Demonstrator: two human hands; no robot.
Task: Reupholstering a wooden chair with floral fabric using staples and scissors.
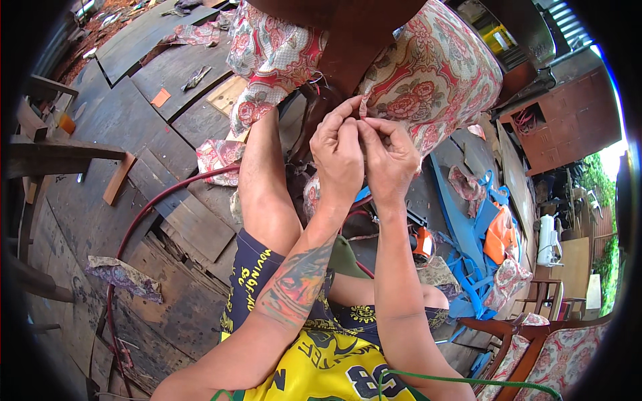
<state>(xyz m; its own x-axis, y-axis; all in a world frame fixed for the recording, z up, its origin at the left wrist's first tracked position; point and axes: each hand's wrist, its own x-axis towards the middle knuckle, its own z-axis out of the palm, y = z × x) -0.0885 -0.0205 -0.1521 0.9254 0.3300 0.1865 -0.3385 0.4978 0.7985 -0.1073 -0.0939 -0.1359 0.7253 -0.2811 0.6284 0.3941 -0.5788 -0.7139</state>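
My left hand (pixel 338 150) and my right hand (pixel 388 154) meet at a narrow folded edge of red-and-cream floral fabric (pixel 431 80), both closed with fingertips pinching it. The cloth covers a padded part beside a dark brown wooden piece (pixel 348 47) at the top of the view. More floral cloth (pixel 271 47) hangs left of that wood, above my bare left leg. An orange-and-black tool (pixel 422 244) lies beyond my right forearm, partly hidden by it.
A red hose (pixel 160 197) crosses the wooden board floor (pixel 147 120). Blue foam strips (pixel 461 234), an orange bag (pixel 500 234) and fabric scraps (pixel 124 277) lie about. Upholstered chairs (pixel 562 354) stand at lower right, dark furniture legs (pixel 73 150) at left, a wooden cabinet (pixel 562 120) at upper right.
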